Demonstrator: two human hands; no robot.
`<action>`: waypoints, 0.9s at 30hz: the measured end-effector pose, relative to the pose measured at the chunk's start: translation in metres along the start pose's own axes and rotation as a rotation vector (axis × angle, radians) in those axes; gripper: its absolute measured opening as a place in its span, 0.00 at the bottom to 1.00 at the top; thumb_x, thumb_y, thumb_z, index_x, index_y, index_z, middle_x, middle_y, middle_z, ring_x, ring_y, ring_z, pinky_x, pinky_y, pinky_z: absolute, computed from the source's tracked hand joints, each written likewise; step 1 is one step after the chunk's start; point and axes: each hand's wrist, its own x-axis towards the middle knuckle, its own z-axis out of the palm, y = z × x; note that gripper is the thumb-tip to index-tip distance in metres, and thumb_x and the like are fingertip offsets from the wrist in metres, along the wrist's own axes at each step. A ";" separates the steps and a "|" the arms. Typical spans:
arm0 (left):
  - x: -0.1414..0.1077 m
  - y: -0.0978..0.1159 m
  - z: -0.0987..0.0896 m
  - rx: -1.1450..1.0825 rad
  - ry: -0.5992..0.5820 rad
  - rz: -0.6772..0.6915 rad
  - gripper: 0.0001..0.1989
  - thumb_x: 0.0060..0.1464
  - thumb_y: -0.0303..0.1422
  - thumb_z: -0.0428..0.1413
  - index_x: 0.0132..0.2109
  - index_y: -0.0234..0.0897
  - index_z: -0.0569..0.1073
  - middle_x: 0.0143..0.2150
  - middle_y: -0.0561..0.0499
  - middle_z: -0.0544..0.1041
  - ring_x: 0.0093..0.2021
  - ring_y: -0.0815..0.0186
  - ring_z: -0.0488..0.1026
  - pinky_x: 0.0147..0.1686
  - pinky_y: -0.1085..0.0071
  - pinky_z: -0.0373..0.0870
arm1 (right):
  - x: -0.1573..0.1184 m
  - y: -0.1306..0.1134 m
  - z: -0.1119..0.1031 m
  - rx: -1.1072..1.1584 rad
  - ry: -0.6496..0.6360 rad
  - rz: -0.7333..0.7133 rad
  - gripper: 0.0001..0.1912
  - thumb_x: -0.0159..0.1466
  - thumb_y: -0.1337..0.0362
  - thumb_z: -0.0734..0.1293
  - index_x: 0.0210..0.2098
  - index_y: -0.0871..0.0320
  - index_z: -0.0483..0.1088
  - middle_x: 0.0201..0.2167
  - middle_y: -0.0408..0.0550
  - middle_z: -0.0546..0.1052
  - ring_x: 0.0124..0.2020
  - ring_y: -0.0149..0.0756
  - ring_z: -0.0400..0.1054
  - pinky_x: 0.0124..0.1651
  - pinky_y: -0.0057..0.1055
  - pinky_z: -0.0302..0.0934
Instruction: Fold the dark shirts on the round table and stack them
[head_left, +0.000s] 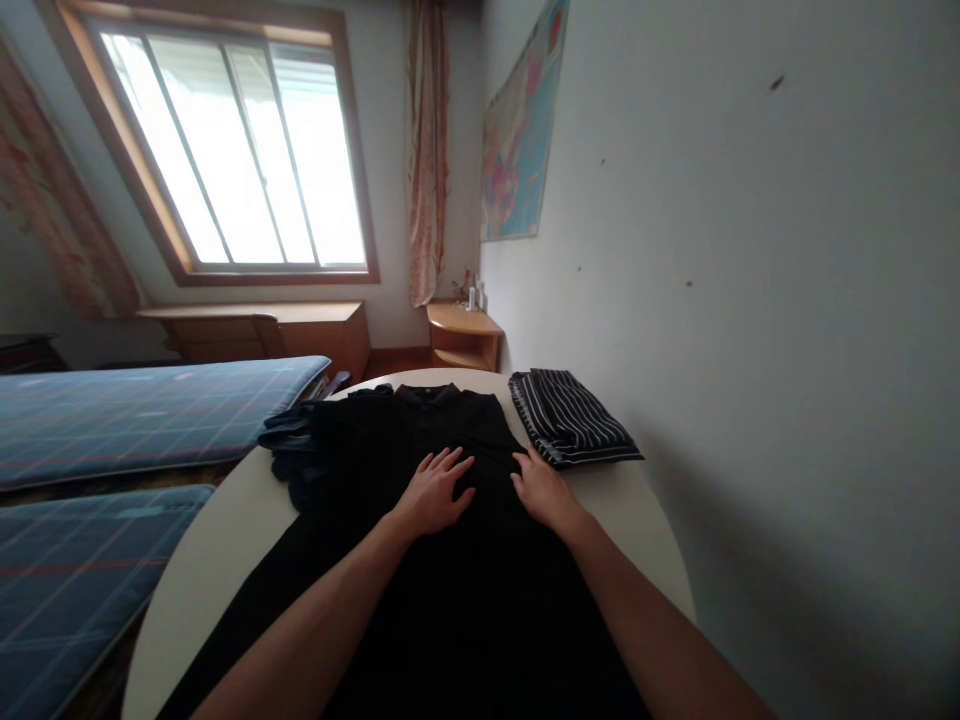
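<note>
A black collared shirt (484,425) lies spread on a round white table (656,535), its collar toward the far edge. My left hand (439,490) rests palm down on the middle of the shirt, fingers spread. At the shirt's right edge is my right hand (547,492), with fingers apart and touching the cloth. Just beyond that hand sits a folded black garment with white stripes (574,415). Dark crumpled clothing (296,445) is heaped to the left of the shirt. The shirt's lower part is hard to tell from the dark area below my arms.
Two plaid padded surfaces (150,415) flank the table on the left. A white wall (750,350) runs close along the right. Past the table stand a small wooden corner shelf (465,320) and a wooden desk (315,330) under the window (232,150).
</note>
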 end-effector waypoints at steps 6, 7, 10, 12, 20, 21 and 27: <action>0.001 0.003 0.001 -0.028 -0.025 0.002 0.31 0.61 0.47 0.50 0.69 0.45 0.60 0.72 0.48 0.57 0.72 0.53 0.50 0.69 0.52 0.48 | -0.006 0.004 -0.003 0.003 0.004 -0.009 0.25 0.67 0.63 0.61 0.62 0.61 0.66 0.62 0.61 0.68 0.62 0.49 0.63 0.64 0.38 0.54; 0.001 0.003 0.001 -0.032 -0.025 0.006 0.31 0.62 0.47 0.50 0.69 0.46 0.60 0.72 0.48 0.56 0.72 0.53 0.49 0.69 0.52 0.47 | -0.006 0.005 -0.004 0.005 -0.001 -0.007 0.25 0.67 0.62 0.61 0.62 0.61 0.67 0.60 0.60 0.70 0.61 0.49 0.64 0.64 0.39 0.55; 0.001 0.002 0.002 -0.041 -0.023 0.009 0.31 0.62 0.47 0.49 0.69 0.45 0.60 0.72 0.48 0.56 0.72 0.53 0.49 0.69 0.52 0.47 | -0.007 0.009 -0.003 0.025 -0.007 0.008 0.24 0.67 0.60 0.61 0.61 0.63 0.68 0.59 0.60 0.71 0.60 0.50 0.65 0.64 0.39 0.55; 0.002 0.002 0.003 -0.047 -0.024 0.006 0.30 0.63 0.46 0.49 0.69 0.44 0.60 0.72 0.47 0.56 0.72 0.53 0.49 0.69 0.52 0.47 | -0.005 0.010 -0.001 0.058 0.012 0.012 0.25 0.67 0.60 0.62 0.60 0.64 0.68 0.61 0.61 0.69 0.61 0.49 0.64 0.64 0.38 0.55; 0.002 0.003 0.002 -0.069 0.010 -0.015 0.28 0.64 0.42 0.48 0.69 0.43 0.61 0.71 0.46 0.58 0.71 0.54 0.52 0.68 0.53 0.48 | 0.001 0.007 -0.003 0.303 0.215 -0.078 0.23 0.66 0.63 0.62 0.58 0.69 0.69 0.60 0.63 0.68 0.61 0.46 0.64 0.64 0.37 0.56; 0.002 0.003 0.002 -0.071 0.010 -0.013 0.28 0.64 0.42 0.48 0.69 0.43 0.61 0.71 0.46 0.58 0.71 0.53 0.52 0.68 0.52 0.48 | 0.002 0.007 -0.004 0.334 0.244 -0.087 0.23 0.66 0.64 0.62 0.57 0.69 0.70 0.59 0.63 0.69 0.61 0.46 0.64 0.65 0.38 0.56; 0.004 0.000 0.004 -0.066 -0.064 0.072 0.32 0.62 0.51 0.50 0.69 0.47 0.60 0.73 0.44 0.52 0.73 0.48 0.44 0.68 0.47 0.44 | 0.011 0.013 -0.004 0.482 0.330 -0.075 0.21 0.63 0.63 0.65 0.54 0.64 0.73 0.57 0.62 0.71 0.60 0.47 0.65 0.66 0.44 0.55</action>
